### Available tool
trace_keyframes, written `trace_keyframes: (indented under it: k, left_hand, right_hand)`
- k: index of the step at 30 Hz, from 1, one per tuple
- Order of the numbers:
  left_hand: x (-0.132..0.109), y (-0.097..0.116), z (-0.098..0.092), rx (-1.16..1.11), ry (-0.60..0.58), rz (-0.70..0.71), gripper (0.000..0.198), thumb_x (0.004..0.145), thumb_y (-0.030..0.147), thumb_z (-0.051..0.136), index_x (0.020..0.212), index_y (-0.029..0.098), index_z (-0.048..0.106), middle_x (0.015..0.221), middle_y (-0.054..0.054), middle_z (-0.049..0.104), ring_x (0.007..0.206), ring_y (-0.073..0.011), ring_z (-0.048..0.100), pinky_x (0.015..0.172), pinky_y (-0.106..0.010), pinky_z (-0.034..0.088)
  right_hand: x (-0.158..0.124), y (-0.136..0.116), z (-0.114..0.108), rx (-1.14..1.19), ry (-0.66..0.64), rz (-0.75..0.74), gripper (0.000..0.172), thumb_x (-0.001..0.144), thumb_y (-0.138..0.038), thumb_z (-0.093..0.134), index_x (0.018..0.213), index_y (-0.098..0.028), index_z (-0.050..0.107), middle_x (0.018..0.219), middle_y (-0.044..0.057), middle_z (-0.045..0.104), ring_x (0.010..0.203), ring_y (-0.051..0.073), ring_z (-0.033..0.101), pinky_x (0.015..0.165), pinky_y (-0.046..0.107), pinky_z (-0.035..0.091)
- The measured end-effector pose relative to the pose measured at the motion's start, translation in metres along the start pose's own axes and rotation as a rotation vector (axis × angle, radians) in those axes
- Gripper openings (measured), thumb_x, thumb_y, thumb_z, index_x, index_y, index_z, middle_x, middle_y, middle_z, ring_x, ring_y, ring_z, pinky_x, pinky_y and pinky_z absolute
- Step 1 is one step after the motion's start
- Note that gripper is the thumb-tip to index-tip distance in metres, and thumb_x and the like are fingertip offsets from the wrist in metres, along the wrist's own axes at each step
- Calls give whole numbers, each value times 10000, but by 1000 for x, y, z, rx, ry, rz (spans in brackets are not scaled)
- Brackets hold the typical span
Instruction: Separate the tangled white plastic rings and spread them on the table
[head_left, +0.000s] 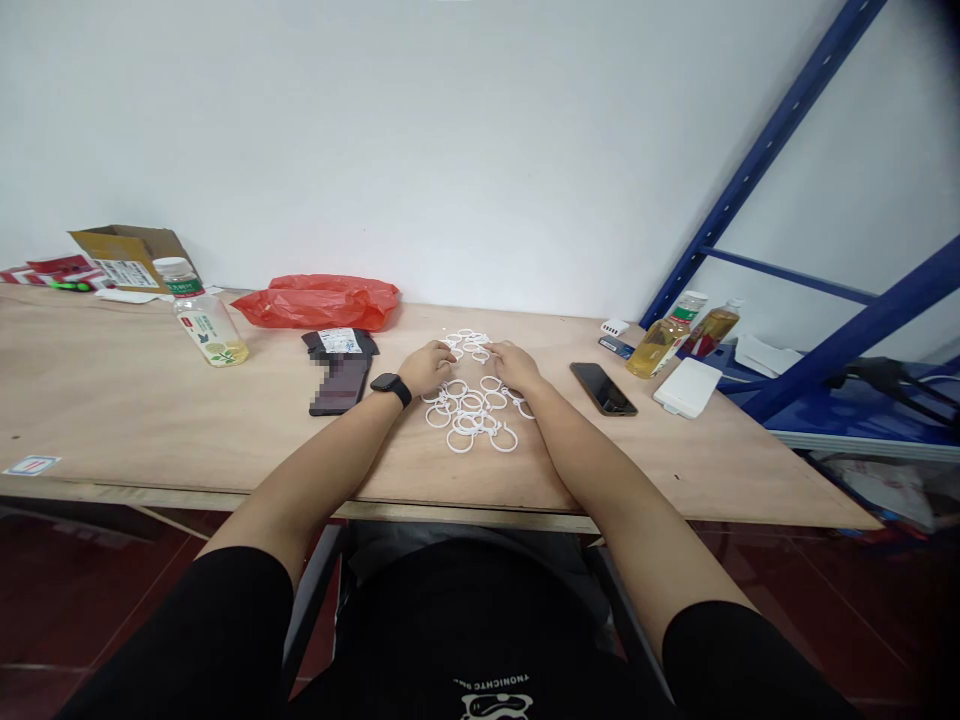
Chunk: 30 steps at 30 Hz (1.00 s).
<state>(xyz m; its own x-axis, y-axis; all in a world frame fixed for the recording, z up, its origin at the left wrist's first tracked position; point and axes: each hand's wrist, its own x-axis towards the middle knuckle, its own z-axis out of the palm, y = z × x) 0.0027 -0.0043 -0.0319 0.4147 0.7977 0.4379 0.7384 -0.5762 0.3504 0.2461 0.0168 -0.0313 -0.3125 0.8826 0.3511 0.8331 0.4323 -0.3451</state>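
While rings (472, 412) lie in two groups on the worktop (225, 420), probably placed centrally for easy reach, our left hand (426, 368) and right hand (514, 366) flank the farther cluster (472, 347), both curled inward; whether either grips a ring, we cannot tell.

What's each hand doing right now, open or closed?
Left hand: at the far white rings; open or closed, can't tell.
Right hand: at those rings too; can't tell either.
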Motion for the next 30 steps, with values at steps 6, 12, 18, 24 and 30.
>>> trace_keyframes:
  k: [6,12,18,24,30]
  left_hand:
    - [24,-14,3,212,-221,28,444,852,190,429,1206,169,695,1364,-108,571,1188,-228,588,1075,-323,425]
    - [37,-10,-2,300,-301,13,476,866,271,462,1307,221,633,1258,-82,667,1125,-239,622,975,-304,472]
    - [29,-6,-2,322,-306,-34,443,865,245,455,1253,200,666,1195,-109,692,1070,-260,642,918,-332,486]
    - [21,-13,1,-91,-7,-162,332,870,208,406,1074,156,663,1022,-88,734,882,-194,659,826,-311,507]
    - [17,-17,-2,-457,201,-290,272,814,287,499,967,130,659,940,-89,741,779,-167,646,753,-284,506]
  right_hand:
    - [4,-1,4,-18,-169,-35,433,885,-133,497,1251,-283,675,1305,30,643,1187,223,588,998,314,453]
    - [0,1,-2,4,-174,-39,377,883,-172,553,1234,-233,679,1166,69,697,1075,209,626,963,300,454]
    - [-2,7,-3,131,-79,43,259,918,-156,473,1065,-177,685,1022,76,729,976,182,646,905,287,466]
    - [-4,10,-2,393,32,246,236,837,-132,464,966,-180,654,844,8,736,696,119,627,730,230,485]
    - [-4,13,-3,428,63,275,233,781,-158,470,911,-178,662,722,-14,694,601,111,582,683,220,466]
